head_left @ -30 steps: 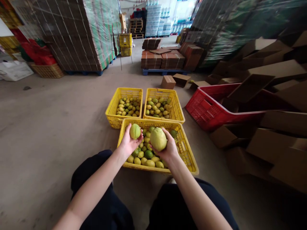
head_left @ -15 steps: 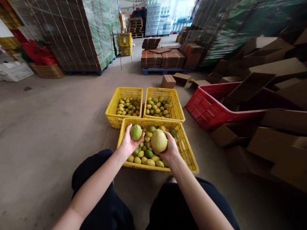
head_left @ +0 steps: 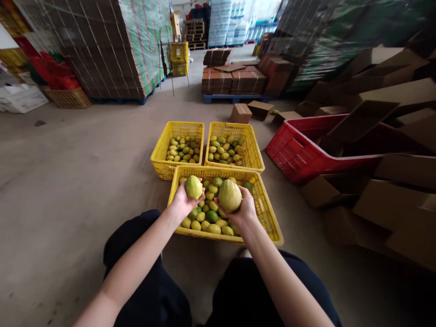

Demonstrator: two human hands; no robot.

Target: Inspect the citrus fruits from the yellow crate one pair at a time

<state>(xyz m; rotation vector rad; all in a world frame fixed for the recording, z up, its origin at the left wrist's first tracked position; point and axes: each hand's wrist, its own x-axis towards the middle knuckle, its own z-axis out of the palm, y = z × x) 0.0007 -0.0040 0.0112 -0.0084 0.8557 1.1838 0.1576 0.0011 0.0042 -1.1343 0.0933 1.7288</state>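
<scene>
My left hand (head_left: 183, 200) cups a yellow-green, lemon-like fruit (head_left: 194, 187) from below, fingers curled round its side. In my right hand (head_left: 245, 207) rests a larger, pale yellow-green, pear-shaped fruit (head_left: 230, 196) with faint ridges, its narrower end up. Both hands are held over the front yellow crate (head_left: 272, 222), which holds many yellow and green fruits (head_left: 211, 216) of about the smaller one's kind. My forearms and hands hide part of that crate's contents.
Two more yellow crates, a left one (head_left: 159, 150) and a right one (head_left: 254, 147), hold similar fruits behind the front crate. A red crate (head_left: 289, 154) and loose cardboard boxes (head_left: 388, 204) crowd the right. Farther back, flattened cartons (head_left: 247, 81) lie on a blue pallet (head_left: 225, 98).
Both fruits have been turned in my hands: the left one shows a yellower side, and the right one shows its ridged, tapered shape. Both hands stay over the front crate.
</scene>
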